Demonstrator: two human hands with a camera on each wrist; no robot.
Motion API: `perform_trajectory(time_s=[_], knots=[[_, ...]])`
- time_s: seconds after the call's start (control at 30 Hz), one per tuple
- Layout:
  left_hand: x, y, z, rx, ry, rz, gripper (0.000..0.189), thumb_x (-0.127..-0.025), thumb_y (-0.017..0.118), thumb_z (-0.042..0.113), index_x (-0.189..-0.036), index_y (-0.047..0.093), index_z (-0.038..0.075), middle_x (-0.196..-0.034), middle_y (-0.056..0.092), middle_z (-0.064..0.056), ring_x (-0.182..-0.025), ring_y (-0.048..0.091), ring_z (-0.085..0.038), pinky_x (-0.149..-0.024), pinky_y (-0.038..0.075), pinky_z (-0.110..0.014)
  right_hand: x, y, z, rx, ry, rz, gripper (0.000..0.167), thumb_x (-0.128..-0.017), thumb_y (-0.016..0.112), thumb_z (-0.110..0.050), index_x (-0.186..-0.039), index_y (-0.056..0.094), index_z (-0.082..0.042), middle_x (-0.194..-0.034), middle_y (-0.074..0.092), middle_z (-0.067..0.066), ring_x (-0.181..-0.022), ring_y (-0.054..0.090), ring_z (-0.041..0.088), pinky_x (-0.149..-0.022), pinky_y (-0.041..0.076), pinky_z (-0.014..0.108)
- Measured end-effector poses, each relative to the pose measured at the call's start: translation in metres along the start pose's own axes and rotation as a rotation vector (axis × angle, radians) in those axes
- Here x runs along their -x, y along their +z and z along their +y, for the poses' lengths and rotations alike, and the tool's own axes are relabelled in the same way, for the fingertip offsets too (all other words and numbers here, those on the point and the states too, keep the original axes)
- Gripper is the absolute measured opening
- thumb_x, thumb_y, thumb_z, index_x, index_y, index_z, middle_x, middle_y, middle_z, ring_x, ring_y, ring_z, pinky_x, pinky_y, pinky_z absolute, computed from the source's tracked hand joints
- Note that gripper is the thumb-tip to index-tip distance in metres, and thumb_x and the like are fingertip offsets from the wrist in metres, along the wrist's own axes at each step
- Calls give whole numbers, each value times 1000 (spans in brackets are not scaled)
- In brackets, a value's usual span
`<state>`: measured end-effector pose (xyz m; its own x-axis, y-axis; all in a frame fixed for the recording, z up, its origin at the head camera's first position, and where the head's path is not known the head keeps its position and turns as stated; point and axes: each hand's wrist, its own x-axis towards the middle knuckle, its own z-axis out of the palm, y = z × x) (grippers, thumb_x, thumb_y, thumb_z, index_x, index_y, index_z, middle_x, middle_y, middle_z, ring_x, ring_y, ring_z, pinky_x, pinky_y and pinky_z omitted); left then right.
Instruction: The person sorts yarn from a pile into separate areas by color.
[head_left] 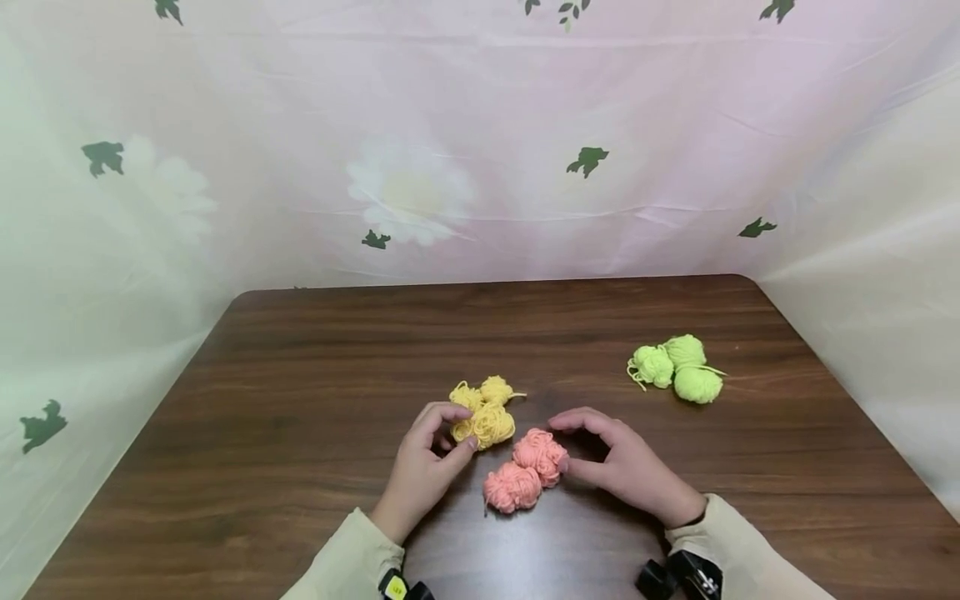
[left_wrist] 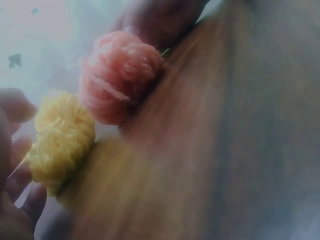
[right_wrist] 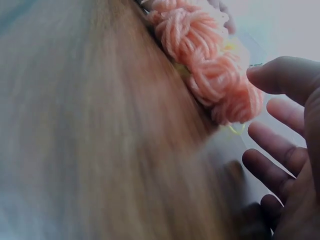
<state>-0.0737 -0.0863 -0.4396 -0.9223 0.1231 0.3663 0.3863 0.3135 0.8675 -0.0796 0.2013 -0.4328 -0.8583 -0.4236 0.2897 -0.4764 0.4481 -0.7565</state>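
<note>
Three small yellow yarn balls lie bunched near the middle of the table. At their left side is my left hand, fingers loosely bent and thumb tip right at the nearest ball. Just in front and to the right sit salmon-pink yarn balls, side by side. My right hand is spread beside them, its thumb tip at the right-hand pink ball. In the right wrist view the fingers are relaxed and apart, short of the pink yarn. The left wrist view shows the yellow yarn beside the left fingers.
Three lime-green yarn balls with loose ends form a cluster at the back right of the dark wooden table. A pale floral curtain surrounds the table's back and sides. Dark devices are strapped on both wrists.
</note>
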Motion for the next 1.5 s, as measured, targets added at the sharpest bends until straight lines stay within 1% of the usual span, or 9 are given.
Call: perform_trajectory(time_s=[0.13,0.27,0.37,0.47,0.7,0.9,1.17,1.37,1.5], knots=[[-4,0,-2,-60,-45,-24,31,-84,80,7,-110,68,20,-113,63,5,-93,59,-17,-73,50,-27,-6,4,-2,-19,-13,-11,40,-85,82,-19,-121,68,-15,-124,67,-3,-118,59,15,-103,42,26],[-6,1,-2,-120,-87,-74,34,-83,81,11,-112,68,23,-117,63,7,-94,57,-13,-76,49,-26,-10,6,-4,-16,-8,-48,42,-83,83,-21,-122,67,-19,-125,66,-6,-119,58,16,-103,43,32],[-7,3,-1,-168,-94,-99,38,-83,82,13,-116,67,22,-119,63,7,-95,57,-12,-77,49,-26,-9,6,-4,21,-4,-62,43,-83,84,-25,-123,67,-24,-126,65,-9,-119,58,15,-103,41,42],[-7,4,-1,-204,-90,-108,38,-84,81,13,-118,67,21,-118,64,6,-91,58,-11,-76,50,-26,-7,4,-2,56,-20,-66,43,-83,84,-26,-123,67,-28,-127,65,-12,-119,58,13,-101,39,45],[-7,5,0,-245,-105,-115,31,-86,79,13,-114,67,19,-110,65,7,-88,59,-10,-75,51,-26,-4,1,0,93,-25,-86,46,-81,85,-29,-123,66,-33,-126,64,-20,-119,58,8,-98,39,40],[-8,2,1,-230,-118,-130,32,-83,81,11,-111,66,15,-101,64,7,-89,60,-10,-76,52,-25,-2,1,-1,107,-4,-89,46,-81,85,-31,-123,66,-34,-124,65,-21,-116,59,8,-95,41,38],[-8,-5,2,-324,-116,-192,33,-82,83,16,-111,68,17,-90,59,8,-78,53,-9,-69,48,-26,-5,2,0,120,-23,-89,42,-83,83,-32,-122,67,-33,-122,66,-18,-114,60,9,-94,42,39],[-8,-9,1,-345,-96,-226,35,-80,82,12,-111,67,16,-89,58,8,-77,52,-9,-68,47,-25,-5,4,0,121,-27,-85,41,-83,83,-31,-122,67,-33,-122,67,-18,-113,60,9,-94,42,39],[-8,-11,-1,-319,-102,-216,34,-79,79,9,-110,67,17,-91,60,8,-78,54,-9,-70,48,-25,-5,5,0,116,-10,-86,42,-83,84,-31,-122,67,-34,-122,66,-19,-114,59,8,-95,42,40]])
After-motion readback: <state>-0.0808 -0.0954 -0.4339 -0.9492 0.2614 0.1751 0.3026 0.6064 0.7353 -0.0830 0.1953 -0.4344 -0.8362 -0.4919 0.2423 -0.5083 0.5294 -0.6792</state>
